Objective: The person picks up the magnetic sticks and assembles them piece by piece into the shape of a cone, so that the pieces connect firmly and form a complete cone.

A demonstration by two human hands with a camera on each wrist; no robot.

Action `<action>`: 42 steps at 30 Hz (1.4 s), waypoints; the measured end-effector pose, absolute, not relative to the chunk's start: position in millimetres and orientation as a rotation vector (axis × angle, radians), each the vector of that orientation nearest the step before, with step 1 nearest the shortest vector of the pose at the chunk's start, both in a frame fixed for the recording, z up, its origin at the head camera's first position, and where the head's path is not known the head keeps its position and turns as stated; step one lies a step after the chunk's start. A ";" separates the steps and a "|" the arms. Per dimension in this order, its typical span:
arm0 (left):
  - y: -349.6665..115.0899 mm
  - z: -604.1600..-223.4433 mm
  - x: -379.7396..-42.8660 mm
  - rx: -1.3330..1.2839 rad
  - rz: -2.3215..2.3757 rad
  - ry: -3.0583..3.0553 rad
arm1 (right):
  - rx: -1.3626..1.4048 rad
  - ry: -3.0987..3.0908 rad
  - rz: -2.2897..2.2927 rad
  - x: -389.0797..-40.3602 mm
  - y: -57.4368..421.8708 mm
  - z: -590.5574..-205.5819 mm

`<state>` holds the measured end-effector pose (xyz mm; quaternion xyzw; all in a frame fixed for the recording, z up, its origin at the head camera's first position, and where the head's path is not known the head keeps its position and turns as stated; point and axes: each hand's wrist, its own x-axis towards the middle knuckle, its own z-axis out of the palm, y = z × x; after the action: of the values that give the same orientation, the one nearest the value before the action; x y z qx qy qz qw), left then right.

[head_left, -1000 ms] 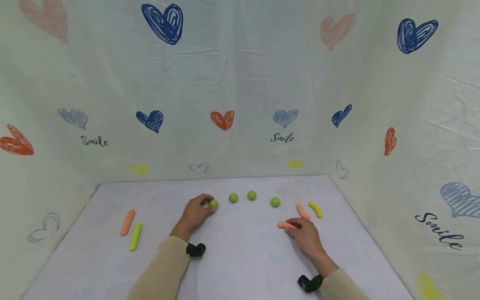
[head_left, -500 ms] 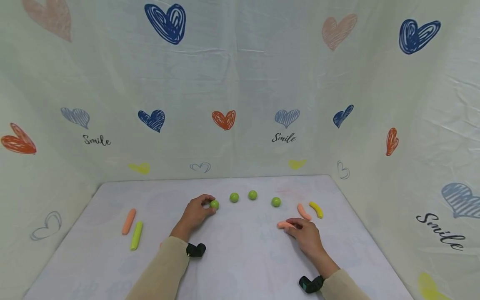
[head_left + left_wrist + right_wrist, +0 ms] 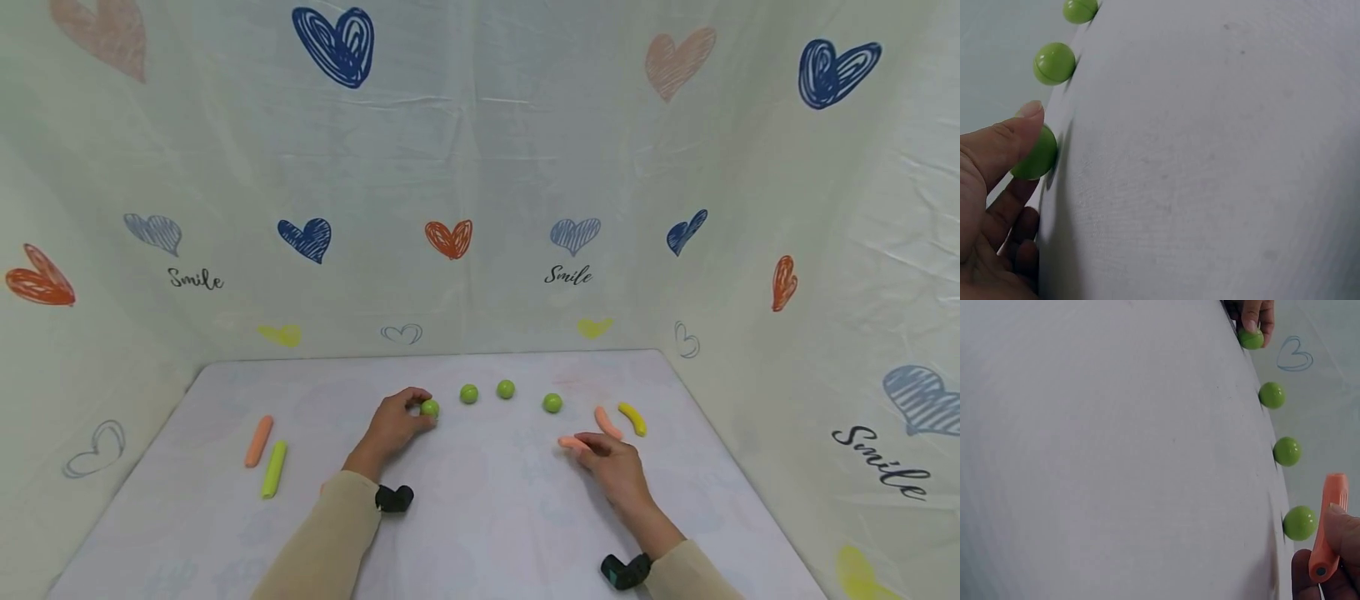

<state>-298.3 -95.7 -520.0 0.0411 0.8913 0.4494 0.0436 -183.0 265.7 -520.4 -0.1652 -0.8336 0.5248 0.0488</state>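
Note:
My left hand (image 3: 393, 425) pinches a small green ball (image 3: 430, 408) between thumb and fingers at the far left of a loose arc; in the left wrist view that ball (image 3: 1040, 156) touches or nearly touches the table. Three more green balls continue the arc to the right, including the rightmost ball (image 3: 552, 403). Between the thumb and fingers of my right hand (image 3: 618, 475) is an orange magnetic toy stick (image 3: 572, 442). The right wrist view shows a round grey inset at the end of this stick (image 3: 1333, 487), which appears lifted off the table.
Beyond my right hand lie a curved orange stick (image 3: 607, 422) and a curved yellow stick (image 3: 632, 419). At the left are an orange stick (image 3: 258, 442) and a lime-green stick (image 3: 273, 469). A heart-printed curtain (image 3: 510, 183) surrounds the white table (image 3: 480, 525).
My right hand has raised the orange stick slightly and tilted it. My left hand still holds the ball in place. The whole head view has shifted a little.

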 end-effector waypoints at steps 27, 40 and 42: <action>-64.6 -515.7 -251.3 0.412 1.359 2.651 | -0.321 -2.552 1.690 -197.5 213.3 -525.5; -54.5 -522.0 -241.5 0.392 1.352 2.644 | -0.266 -2.613 1.501 -199.9 197.6 -525.5; -54.2 -522.9 -241.0 0.412 1.334 2.650 | -0.259 -2.611 1.496 -201.2 194.1 -526.1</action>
<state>-241.0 -54.2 -522.9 0.1373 0.8823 0.4443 0.0731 -201.2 194.1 -526.1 -0.0855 -0.8629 0.4944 0.0608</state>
